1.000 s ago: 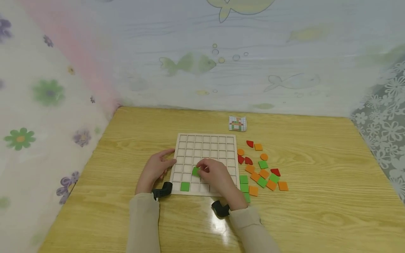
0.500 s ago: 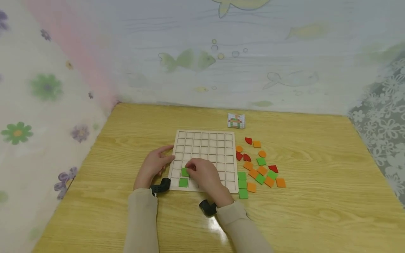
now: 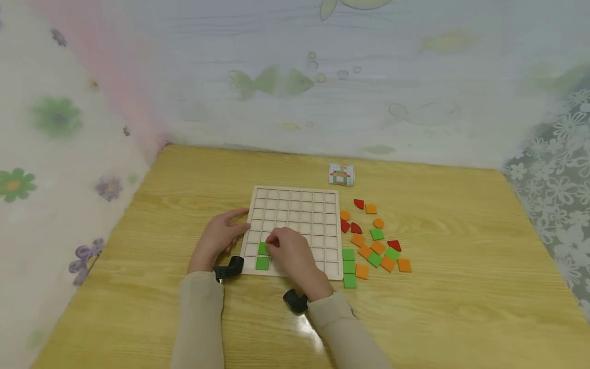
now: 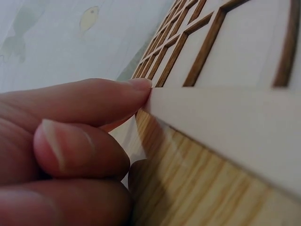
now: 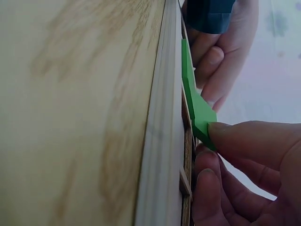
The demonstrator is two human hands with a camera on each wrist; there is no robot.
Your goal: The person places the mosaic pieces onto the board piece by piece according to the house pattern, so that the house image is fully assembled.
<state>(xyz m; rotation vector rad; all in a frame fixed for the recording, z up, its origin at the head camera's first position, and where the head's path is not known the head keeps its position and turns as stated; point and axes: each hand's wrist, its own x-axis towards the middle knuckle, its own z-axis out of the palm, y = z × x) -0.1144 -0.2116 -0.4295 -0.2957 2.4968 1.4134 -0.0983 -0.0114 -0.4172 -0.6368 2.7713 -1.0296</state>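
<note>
My right hand (image 3: 292, 253) pinches a green square tile (image 3: 263, 248) by its right edge, over the lower left part of a pale wooden grid board (image 3: 297, 188). In the right wrist view the pinched tile (image 5: 203, 120) tilts up toward the thumb. Directly in front of it, a second green square (image 3: 262, 263) lies in a front-row cell. My left hand (image 3: 216, 238) touches the board's left edge with thumb and forefinger. Close up in the left wrist view, a fingertip (image 4: 140, 84) meets the board's side (image 4: 225, 113).
Right of the board lie loose orange squares (image 3: 404, 265), orange discs (image 3: 378, 223), red quarter-circles (image 3: 394, 245) and several green squares (image 3: 350, 281). A small pattern card (image 3: 341, 174) rests behind the board on the wooden table (image 3: 451, 225). Patterned walls rise behind and to the left.
My right hand has carried the green tile left to a spot just behind the other green square. My left hand stays at the board's edge. The head view has shifted slightly.
</note>
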